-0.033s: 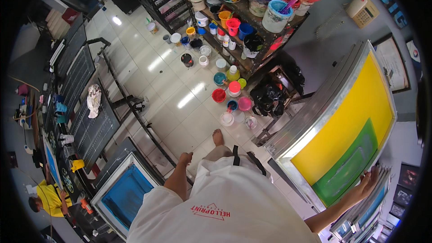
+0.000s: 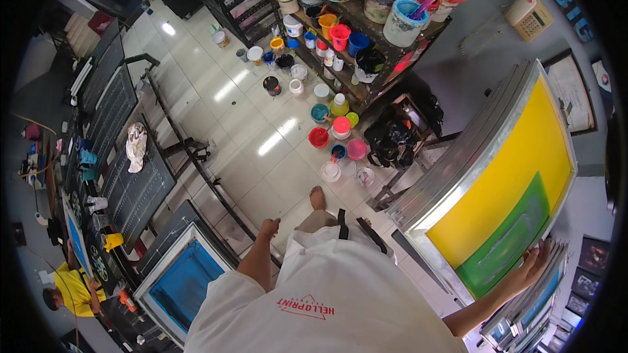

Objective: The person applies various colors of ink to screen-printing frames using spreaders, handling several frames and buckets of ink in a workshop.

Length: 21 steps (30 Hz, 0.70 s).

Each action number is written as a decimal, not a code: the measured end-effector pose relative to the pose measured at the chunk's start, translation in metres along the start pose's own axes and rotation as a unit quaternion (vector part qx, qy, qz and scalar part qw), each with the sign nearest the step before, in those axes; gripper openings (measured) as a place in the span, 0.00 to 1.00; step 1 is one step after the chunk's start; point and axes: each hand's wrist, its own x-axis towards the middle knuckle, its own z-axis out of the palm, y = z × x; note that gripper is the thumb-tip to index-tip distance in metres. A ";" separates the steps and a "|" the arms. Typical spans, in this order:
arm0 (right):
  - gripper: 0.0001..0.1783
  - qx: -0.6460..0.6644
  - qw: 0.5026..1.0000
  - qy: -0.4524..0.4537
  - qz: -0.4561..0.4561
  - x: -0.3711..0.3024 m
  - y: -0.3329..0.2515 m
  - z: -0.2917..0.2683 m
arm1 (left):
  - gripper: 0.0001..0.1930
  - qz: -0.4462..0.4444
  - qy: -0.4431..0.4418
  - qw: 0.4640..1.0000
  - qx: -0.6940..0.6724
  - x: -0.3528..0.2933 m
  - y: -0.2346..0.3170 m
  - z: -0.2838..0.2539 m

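My left hand hangs beside my left thigh with its fingers curled in. I see nothing in it. On the other side, my right hand has its fingers apart at the lower right edge of a screen-printing frame, seemingly touching it. That frame has a silver rim, a yellow mesh and a green block with a greyish outline. It leans at the front of a row of similar frames. More frames with blue mesh stand just behind my right hand.
Paint tubs crowd the floor below a shelf loaded with ink buckets. Left runs a row of black printing boards, a blue-mesh screen nearest me. A person in yellow works at far left. A black bag sits by the shelf.
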 end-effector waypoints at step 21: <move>0.17 0.201 0.952 -0.229 -0.002 -0.073 -0.099 0.082 | 0.24 0.160 0.025 0.977 -0.136 -0.008 0.202 -0.125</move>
